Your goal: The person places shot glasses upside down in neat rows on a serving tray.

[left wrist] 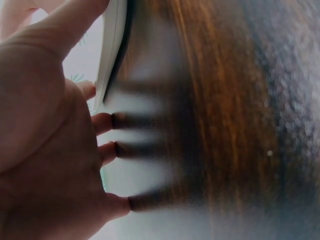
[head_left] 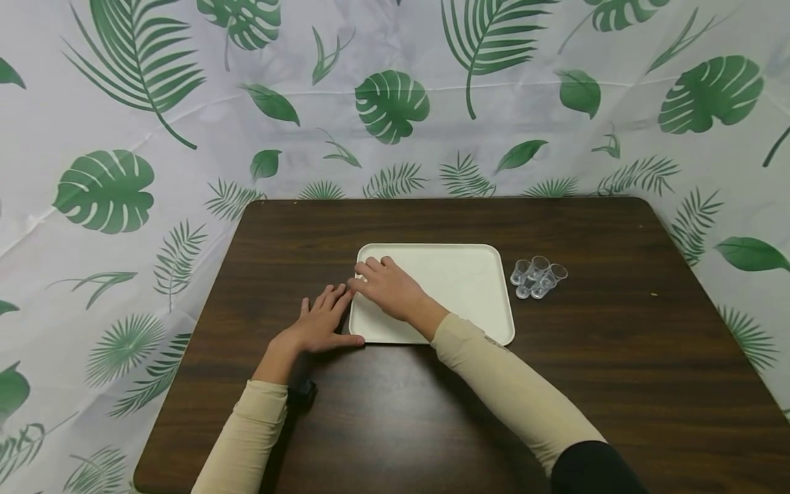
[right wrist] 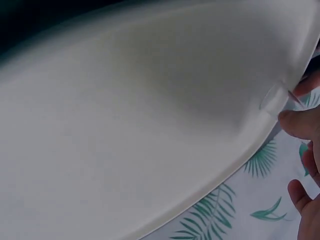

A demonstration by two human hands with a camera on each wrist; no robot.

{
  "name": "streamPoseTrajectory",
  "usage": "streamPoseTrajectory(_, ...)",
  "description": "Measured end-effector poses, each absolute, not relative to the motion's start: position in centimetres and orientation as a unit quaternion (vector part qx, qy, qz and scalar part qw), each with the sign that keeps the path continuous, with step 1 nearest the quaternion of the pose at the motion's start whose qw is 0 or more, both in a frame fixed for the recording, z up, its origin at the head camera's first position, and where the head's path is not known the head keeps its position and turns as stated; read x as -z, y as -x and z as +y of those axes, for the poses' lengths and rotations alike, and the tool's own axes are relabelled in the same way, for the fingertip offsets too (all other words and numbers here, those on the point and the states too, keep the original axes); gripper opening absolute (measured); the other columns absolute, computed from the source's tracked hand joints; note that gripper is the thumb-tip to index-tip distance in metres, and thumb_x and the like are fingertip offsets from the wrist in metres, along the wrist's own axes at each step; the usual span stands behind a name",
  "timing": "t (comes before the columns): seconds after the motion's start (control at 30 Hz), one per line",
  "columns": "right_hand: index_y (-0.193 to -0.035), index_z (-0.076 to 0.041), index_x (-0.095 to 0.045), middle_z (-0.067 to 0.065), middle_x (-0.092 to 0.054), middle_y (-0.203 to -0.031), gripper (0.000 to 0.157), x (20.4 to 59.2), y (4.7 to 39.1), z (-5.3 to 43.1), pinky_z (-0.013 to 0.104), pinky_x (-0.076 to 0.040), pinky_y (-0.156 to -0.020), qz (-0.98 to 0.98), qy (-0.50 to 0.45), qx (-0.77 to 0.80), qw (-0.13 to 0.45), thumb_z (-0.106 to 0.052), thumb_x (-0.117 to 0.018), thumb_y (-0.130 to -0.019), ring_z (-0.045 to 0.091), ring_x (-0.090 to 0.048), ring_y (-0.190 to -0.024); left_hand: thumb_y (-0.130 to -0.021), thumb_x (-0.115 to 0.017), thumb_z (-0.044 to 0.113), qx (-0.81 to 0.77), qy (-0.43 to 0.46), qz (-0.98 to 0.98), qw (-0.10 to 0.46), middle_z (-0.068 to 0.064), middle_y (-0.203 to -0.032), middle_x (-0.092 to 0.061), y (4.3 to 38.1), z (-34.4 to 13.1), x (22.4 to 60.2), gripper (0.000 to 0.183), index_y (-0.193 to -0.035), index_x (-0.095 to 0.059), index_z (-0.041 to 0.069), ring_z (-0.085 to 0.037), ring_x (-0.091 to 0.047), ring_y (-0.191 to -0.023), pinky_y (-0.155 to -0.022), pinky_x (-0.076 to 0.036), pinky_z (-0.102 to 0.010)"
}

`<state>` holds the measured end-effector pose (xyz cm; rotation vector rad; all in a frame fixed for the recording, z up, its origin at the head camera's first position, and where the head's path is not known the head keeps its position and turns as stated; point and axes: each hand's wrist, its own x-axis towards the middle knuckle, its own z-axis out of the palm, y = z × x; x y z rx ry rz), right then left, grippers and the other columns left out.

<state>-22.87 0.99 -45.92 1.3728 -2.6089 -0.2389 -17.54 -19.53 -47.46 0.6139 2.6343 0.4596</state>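
Note:
A cream rectangular tray lies on the dark wooden table. My right hand reaches over its left side. In the right wrist view, the thumb and a finger pinch a small clear cup by the tray's rim; from the head view the hand mostly hides it. My left hand is spread at the tray's left front corner, thumb along the edge and fingertips on the table. Right of the tray stands a close cluster of several small clear cups.
The brown wooden table has rounded corners. Behind and beside it hangs a white cloth printed with green leaves. A black device sits at the left wrist.

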Motion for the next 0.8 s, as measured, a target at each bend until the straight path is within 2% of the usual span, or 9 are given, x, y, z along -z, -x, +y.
streamPoseTrajectory(0.2, -0.142, -0.022, -0.05, 0.004, -0.048, -0.134, 0.062, 45.5, 22.5, 1.9, 0.043, -0.04, -0.095, -0.9, -0.431, 0.028, 0.059, -0.008, -0.074, -0.087, 0.023, -0.044, -0.121, -0.086, -0.062, 0.065, -0.166, -0.223, 0.941, 0.194, -0.018, -0.162, -0.009, 17.7, -19.4, 47.6, 0.103, -0.16, -0.009, 0.015, -0.04, -0.003, -0.148, -0.104, -0.005, -0.075)
streamPoseTrajectory(0.37, -0.142, -0.023, -0.05, 0.004, -0.049, -0.133, 0.062, 45.2, 22.1, 3.6, 0.044, -0.041, -0.092, -0.92, -0.387, -0.046, 0.053, -0.004, -0.07, -0.087, 0.025, -0.046, -0.119, -0.085, -0.064, 0.064, -0.17, -0.224, 0.941, 0.19, -0.018, -0.162, -0.012, 17.7, -19.3, 47.5, 0.103, -0.159, -0.013, 0.014, -0.041, -0.005, -0.148, -0.104, -0.006, -0.075)
streamPoseTrajectory(0.57, -0.142, -0.022, -0.052, 0.005, -0.049, -0.131, 0.069, 44.9, 21.0, 6.5, 0.045, -0.041, -0.088, -0.928, -0.328, -0.168, 0.059, -0.006, -0.079, -0.081, 0.026, -0.047, -0.116, -0.085, -0.064, 0.064, -0.174, -0.221, 0.94, 0.196, -0.018, -0.162, -0.01, 17.8, -19.3, 47.6, 0.104, -0.159, -0.012, 0.014, -0.04, -0.004, -0.148, -0.105, -0.004, -0.074)
streamPoseTrajectory(0.8, -0.139, -0.016, -0.055, 0.007, -0.05, -0.13, 0.064, 44.4, 18.9, 9.7, 0.049, -0.039, -0.09, -0.908, -0.272, -0.31, 0.076, -0.008, -0.08, -0.081, 0.028, -0.046, -0.114, -0.084, -0.064, 0.064, -0.185, -0.222, 0.938, 0.191, -0.017, -0.163, -0.008, 17.7, -19.7, 47.8, 0.105, -0.159, -0.01, 0.014, -0.04, -0.002, -0.148, -0.104, -0.003, -0.074)
